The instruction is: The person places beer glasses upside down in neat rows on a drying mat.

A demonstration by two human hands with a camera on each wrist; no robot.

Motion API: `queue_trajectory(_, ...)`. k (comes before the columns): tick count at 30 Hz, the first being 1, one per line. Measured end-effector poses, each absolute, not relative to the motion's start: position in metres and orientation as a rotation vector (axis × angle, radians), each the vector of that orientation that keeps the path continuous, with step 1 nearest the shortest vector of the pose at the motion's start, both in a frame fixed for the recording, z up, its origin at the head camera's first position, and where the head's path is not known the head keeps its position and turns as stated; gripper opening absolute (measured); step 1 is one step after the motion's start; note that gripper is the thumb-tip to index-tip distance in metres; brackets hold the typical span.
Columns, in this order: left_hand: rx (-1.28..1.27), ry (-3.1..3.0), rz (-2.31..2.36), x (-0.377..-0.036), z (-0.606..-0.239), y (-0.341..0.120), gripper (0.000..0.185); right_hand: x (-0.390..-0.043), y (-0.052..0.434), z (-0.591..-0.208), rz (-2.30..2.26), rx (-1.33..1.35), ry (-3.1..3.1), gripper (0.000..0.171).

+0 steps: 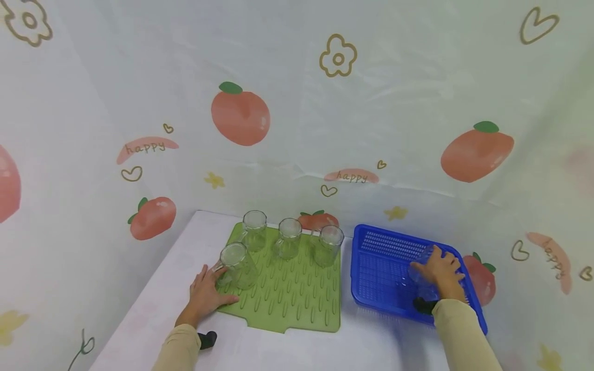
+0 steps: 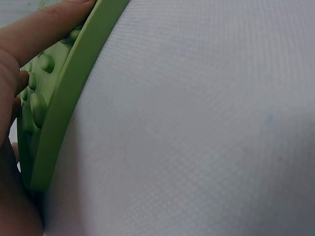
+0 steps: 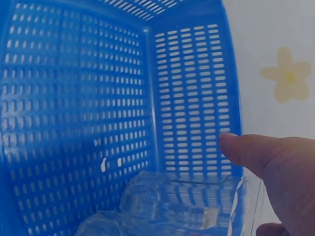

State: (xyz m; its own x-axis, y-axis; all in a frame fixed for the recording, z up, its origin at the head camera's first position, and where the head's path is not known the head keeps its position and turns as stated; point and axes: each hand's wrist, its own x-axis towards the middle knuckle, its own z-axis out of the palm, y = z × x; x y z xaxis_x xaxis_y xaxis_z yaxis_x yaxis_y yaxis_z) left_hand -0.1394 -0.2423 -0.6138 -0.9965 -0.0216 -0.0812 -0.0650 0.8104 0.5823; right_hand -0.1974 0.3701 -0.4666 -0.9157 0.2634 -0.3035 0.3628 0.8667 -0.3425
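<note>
A: The right hand [image 1: 440,272] was down in the blue basket [image 1: 371,273], fingers curled round a clear glass [image 1: 419,281] lying near the basket's right wall; the wrist view showed the thumb [image 3: 246,152] over the rim and the glass [image 3: 182,206] low against the slotted side

B: And the left hand [image 1: 206,293]?

A: Flat on the near-left corner of the green mat [image 1: 287,288], fingers relaxed and spread, holding nothing; its wrist view showed a finger [image 2: 44,27] lying along the mat's raised edge [image 2: 64,113]; it looked to be pinning the mat down

B: How should that lift have gone, in your view?

A: A firm wrap round the body of the glass, I'd judge, then straight up until it cleared the basket wall; clear glass is slick and hard to see against the blue

B: Anything in the way on the mat?

A: Four glasses [image 1: 287,245] stood there, three in a back row and one at front left, just beside the left hand; that front one was the likeliest to get knocked; the front right of the mat was bare; the white table [image 1: 371,345] and a fruit-print curtain [image 1: 241,116] framed it all
</note>
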Motion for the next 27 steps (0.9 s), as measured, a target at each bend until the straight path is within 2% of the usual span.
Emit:
queue_trajectory(6,-0.083,2.902,0.962,-0.1393,-0.6127,-0.2415,0.109,-0.2026,0.3721,-0.4663,-0.570,0.484,2.784,0.105)
queue_trajectory(12,-0.079,2.911,0.940,-0.1401,-0.6126,-0.2424,0.108,-0.2075,0.3680,-0.4664,-0.542,0.476,2.786,0.099)
queue_trajectory(27,-0.070,2.917,0.968,-0.1393,-0.6088,-0.2419,0.108,-0.2040,0.3636,-0.4665,-0.552,0.496,2.854,0.095)
